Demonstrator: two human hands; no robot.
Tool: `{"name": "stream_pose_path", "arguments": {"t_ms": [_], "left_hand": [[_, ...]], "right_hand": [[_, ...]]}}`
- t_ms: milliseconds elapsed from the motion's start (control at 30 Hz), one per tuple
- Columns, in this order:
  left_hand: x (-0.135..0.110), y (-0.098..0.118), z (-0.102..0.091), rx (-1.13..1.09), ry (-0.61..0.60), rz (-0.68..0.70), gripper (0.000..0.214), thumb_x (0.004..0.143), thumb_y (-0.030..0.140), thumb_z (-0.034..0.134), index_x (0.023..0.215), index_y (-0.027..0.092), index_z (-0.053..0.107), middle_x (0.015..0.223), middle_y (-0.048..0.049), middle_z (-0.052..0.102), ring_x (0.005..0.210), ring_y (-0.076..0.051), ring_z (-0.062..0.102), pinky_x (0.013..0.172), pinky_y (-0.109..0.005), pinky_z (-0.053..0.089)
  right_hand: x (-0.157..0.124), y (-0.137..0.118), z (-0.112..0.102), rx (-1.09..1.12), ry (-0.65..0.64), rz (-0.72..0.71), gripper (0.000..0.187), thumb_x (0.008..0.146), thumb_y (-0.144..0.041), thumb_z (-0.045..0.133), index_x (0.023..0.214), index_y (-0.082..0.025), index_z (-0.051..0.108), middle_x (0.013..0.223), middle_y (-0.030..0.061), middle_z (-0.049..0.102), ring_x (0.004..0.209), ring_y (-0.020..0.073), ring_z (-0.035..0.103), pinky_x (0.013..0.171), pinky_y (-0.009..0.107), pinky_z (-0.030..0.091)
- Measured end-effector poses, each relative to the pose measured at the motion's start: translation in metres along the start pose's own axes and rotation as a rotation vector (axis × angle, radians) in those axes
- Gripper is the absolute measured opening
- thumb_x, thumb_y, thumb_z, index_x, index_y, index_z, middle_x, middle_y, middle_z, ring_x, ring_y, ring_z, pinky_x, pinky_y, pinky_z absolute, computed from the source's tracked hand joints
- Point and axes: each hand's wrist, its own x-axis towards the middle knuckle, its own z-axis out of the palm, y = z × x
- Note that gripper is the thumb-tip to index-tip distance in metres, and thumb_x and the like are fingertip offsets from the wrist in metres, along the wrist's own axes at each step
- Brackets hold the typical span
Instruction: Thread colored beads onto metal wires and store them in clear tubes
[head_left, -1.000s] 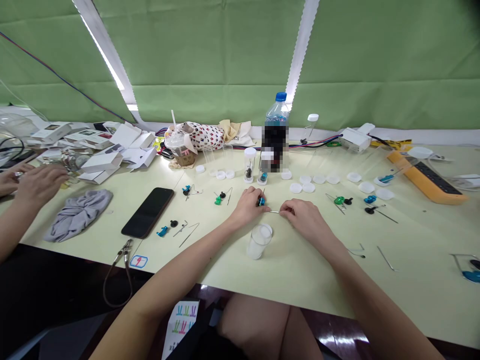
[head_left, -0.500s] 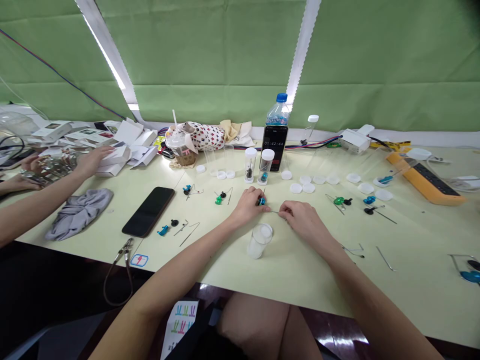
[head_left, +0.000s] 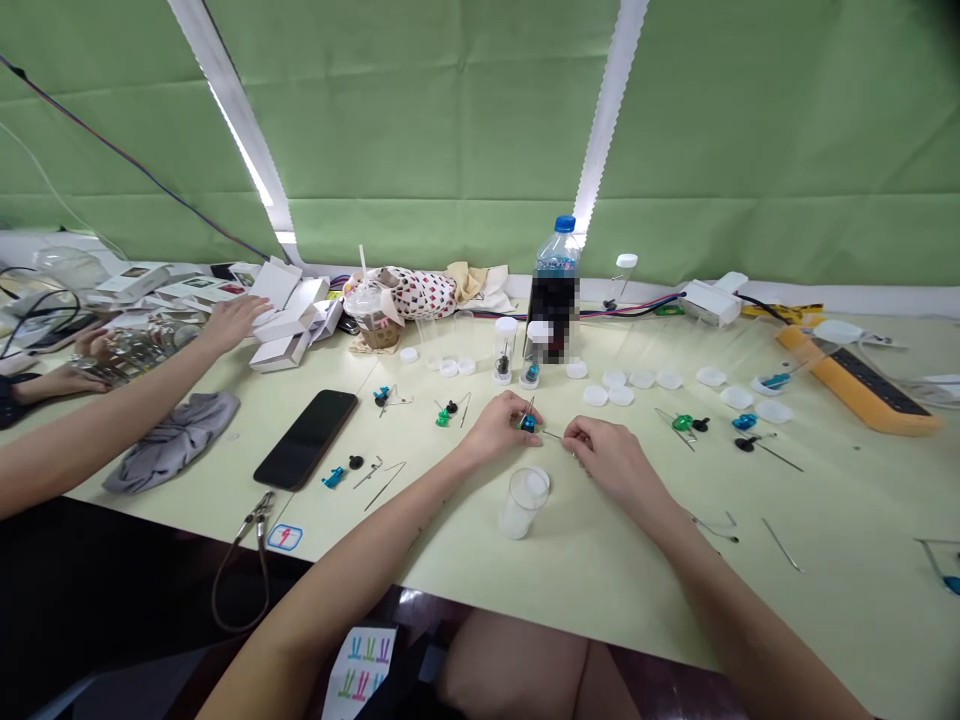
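Note:
My left hand (head_left: pixel 501 425) rests on the table, its thumb and fingers closed around a small blue part (head_left: pixel 529 423) with thin wire standing up from it. Close to its right, my right hand (head_left: pixel 606 442) pinches a thin metal rod (head_left: pixel 553 435) that points toward the blue part. Whether the rod touches the part I cannot tell. In front of my hands stands a clear plastic tube (head_left: pixel 520 508), a white cap (head_left: pixel 540 480) beside it. Behind them are two capped tubes (head_left: pixel 505 352) with small parts inside.
Loose blue, green and black parts with bent wires (head_left: pixel 442 415) lie on both sides. Several white caps (head_left: pixel 619 396) and a water bottle (head_left: pixel 561 250) are behind. A black phone (head_left: pixel 306 440) lies left. A co-worker's hand (head_left: pixel 234 322) touches white boxes (head_left: pixel 279 350). An orange power strip (head_left: pixel 862 385) lies right.
The camera has tilted up a little, so everything sits lower in view. My hands keep nearly the same pose around the blue part and rod. The co-worker's hand has shifted slightly right.

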Motion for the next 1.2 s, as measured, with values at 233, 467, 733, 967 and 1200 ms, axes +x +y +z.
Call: {"name": "stream_pose_path", "arguments": {"t_ms": [233,467,733,967,1200], "left_hand": [[-0.001,0.001,-0.001,-0.003,-0.012,0.023,0.028,0.06,0.03,0.076,0.086,0.02,0.069,0.091,-0.0044,0.053,0.084,-0.017,0.052,0.08,-0.03,0.042],[0.002,0.001,-0.008,-0.127,-0.06,-0.016,0.027,0.06,0.031,0.073,0.083,0.017,0.069,0.081,-0.0018,0.058,0.074,-0.014,0.052,0.07,-0.027,0.04],[0.0,0.006,-0.006,-0.168,-0.027,-0.046,0.03,0.059,0.037,0.073,0.078,0.015,0.067,0.068,0.0014,0.06,0.063,-0.011,0.048,0.062,-0.025,0.036],[-0.002,0.008,-0.003,-0.219,-0.025,-0.064,0.03,0.06,0.037,0.072,0.077,0.014,0.065,0.07,0.0001,0.061,0.065,-0.012,0.05,0.062,-0.025,0.037],[-0.004,0.013,-0.003,-0.21,-0.04,-0.06,0.03,0.061,0.039,0.07,0.075,0.013,0.067,0.068,-0.0002,0.06,0.065,-0.013,0.05,0.061,-0.025,0.038]], "right_hand": [[-0.001,-0.002,0.003,0.021,0.044,-0.028,0.015,0.081,-0.026,0.046,0.073,-0.022,0.058,0.071,0.0005,0.063,0.066,0.0158,0.055,0.059,0.026,0.033],[-0.005,-0.01,0.007,0.119,0.129,-0.102,0.015,0.083,-0.027,0.046,0.074,-0.021,0.057,0.073,0.0019,0.064,0.066,0.0163,0.056,0.061,0.027,0.037],[-0.007,-0.011,0.009,0.118,0.179,-0.113,0.013,0.083,-0.025,0.047,0.074,-0.021,0.057,0.071,0.0002,0.063,0.065,0.0147,0.056,0.06,0.026,0.037],[-0.008,-0.01,0.008,0.121,0.19,-0.123,0.013,0.083,-0.024,0.047,0.074,-0.021,0.056,0.072,-0.0001,0.063,0.064,0.0141,0.055,0.06,0.026,0.036],[-0.007,-0.008,0.009,0.056,0.192,-0.145,0.015,0.085,-0.025,0.045,0.075,-0.021,0.055,0.072,0.0016,0.062,0.065,0.0155,0.055,0.059,0.027,0.035]]}}
